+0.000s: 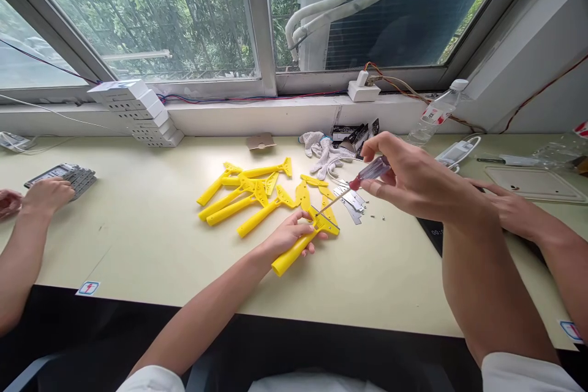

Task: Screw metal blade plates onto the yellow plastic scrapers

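Observation:
My left hand (294, 234) is closed around a yellow scraper (290, 255), its handle angled down toward the table's front edge. A thin blade lies along the scraper's head. My right hand (408, 174) grips a screwdriver (370, 173) with a clear purplish handle and red collar; its shaft slants down to the left and the tip meets the scraper's head. Left of my left hand several yellow scraper handles (229, 208) lie in a loose pile. Loose yellow head plates (314, 181) lie just beyond the held scraper. Flat metal blades (353, 203) and small screws (377, 217) rest beneath the screwdriver.
White-grey gloves (322, 150) and black packaging (353, 138) lie at the back. A plastic bottle (432, 115) stands at the back right. A co-worker's hand (50, 195) rests on grey parts at left; another person's hand (509, 208) is at right, near a dark device (432, 234).

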Demonstrator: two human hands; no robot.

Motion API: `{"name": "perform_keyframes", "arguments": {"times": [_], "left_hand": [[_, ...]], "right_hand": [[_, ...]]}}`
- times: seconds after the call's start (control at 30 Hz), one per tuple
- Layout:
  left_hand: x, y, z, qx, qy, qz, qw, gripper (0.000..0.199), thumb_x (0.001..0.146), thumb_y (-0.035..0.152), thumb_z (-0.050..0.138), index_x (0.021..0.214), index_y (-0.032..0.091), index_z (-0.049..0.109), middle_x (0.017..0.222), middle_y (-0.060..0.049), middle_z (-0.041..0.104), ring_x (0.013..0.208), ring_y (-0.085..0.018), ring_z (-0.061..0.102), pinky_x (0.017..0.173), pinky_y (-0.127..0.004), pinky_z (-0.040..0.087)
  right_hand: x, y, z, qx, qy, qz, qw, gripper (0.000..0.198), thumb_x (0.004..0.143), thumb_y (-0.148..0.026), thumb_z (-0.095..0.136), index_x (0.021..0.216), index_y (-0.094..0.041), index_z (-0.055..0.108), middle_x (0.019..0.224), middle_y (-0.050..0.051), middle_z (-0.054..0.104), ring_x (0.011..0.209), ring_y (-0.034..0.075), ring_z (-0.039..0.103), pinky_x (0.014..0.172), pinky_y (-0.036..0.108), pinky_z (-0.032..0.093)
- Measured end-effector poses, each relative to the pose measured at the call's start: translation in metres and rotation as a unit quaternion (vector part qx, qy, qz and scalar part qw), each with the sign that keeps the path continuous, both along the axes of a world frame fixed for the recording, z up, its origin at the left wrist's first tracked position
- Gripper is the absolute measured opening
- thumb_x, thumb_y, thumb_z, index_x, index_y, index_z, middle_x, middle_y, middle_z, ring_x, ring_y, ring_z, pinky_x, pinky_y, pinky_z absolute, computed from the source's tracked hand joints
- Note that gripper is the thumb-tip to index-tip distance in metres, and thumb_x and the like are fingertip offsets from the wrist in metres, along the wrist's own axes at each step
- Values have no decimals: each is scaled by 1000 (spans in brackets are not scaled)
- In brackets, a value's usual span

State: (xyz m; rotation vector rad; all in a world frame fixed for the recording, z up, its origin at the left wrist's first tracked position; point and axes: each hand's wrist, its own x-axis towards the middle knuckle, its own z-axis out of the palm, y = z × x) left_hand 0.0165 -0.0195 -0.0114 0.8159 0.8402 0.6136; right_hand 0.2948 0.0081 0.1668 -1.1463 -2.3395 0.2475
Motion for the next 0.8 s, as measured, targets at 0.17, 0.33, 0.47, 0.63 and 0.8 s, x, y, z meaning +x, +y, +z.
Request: {"name": "perform_keyframes", "arguments": {"times": [0.17, 0.33, 0.47, 0.63, 0.8], "left_hand": [[0, -1, 2, 0, 4, -1, 1000, 47, 86, 33, 77, 114, 25, 41, 113, -15, 80, 57, -16, 71, 47, -22, 48], [0, -1, 3, 2, 7, -1, 1000, 47, 85, 34, 79, 115, 25, 43, 110, -13, 79, 57, -15, 71, 48, -22, 48], [1, -1, 4, 3, 9, -3, 1000, 48, 84, 36, 79, 113, 26, 42, 109, -12, 79, 58, -15, 71, 48, -21, 48], [1, -2, 4, 7, 11, -3, 1000, 45, 86, 34, 76, 114, 26, 41, 111, -13, 79, 57, -15, 71, 48, -22, 48], [1, -2, 5, 7, 16, -5, 1000, 44, 87, 33, 75, 114, 25, 40, 114, -15, 79, 58, -15, 70, 48, -22, 48]], "right_hand": [[8, 3, 2, -22, 20, 70, 997, 13, 104, -38, 60, 109, -26, 62, 105, 7, 70, 80, 21, 65, 74, 36, 50], [2, 7, -3, 73, -24, -38, 996, 36, 106, -57, 57, 109, -24, 71, 79, 4, 71, 66, 21, 62, 70, 36, 45], [1, 7, -5, 36, -8, -19, 999, 31, 104, -51, 61, 117, -24, 67, 95, 7, 75, 71, 21, 64, 69, 36, 47], [6, 2, -2, -46, 33, 44, 997, 20, 99, -35, 66, 116, -26, 58, 108, 8, 70, 82, 22, 66, 74, 37, 53], [5, 2, 2, -28, 34, 57, 997, 16, 102, -40, 64, 111, -27, 64, 104, 7, 74, 81, 23, 70, 75, 37, 53]]}}
